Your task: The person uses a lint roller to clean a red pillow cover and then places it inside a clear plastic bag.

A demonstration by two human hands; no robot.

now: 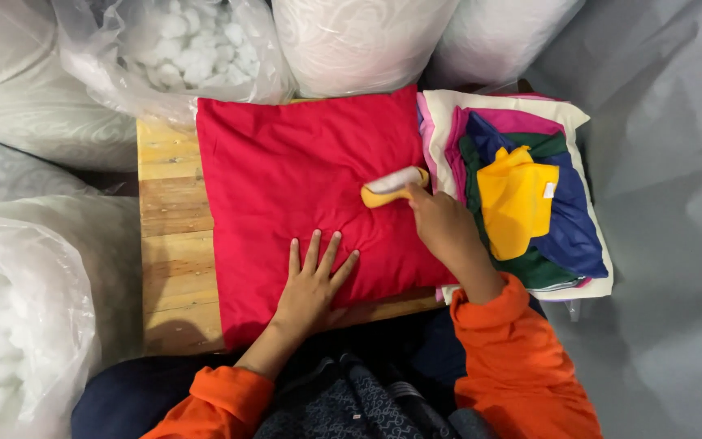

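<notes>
Softness is judged in the red cushion (310,187) on the bench (174,244): light, yielding. It is pinned by the flat, spread left hand (310,289); a roller (394,186) is gripped by the right hand (442,223).

1. bare wooden table (174,244) at nine o'clock of the red cushion (302,179) gives open passage.
2. clear bag of white stuffing (180,45) and white sacks (359,36) wall off eleven to one o'clock.
3. stack of coloured fabric (530,203) crowds three o'clock, just beside the cushion.
4. a plastic-wrapped bundle (18,325) blocks eight o'clock.
</notes>
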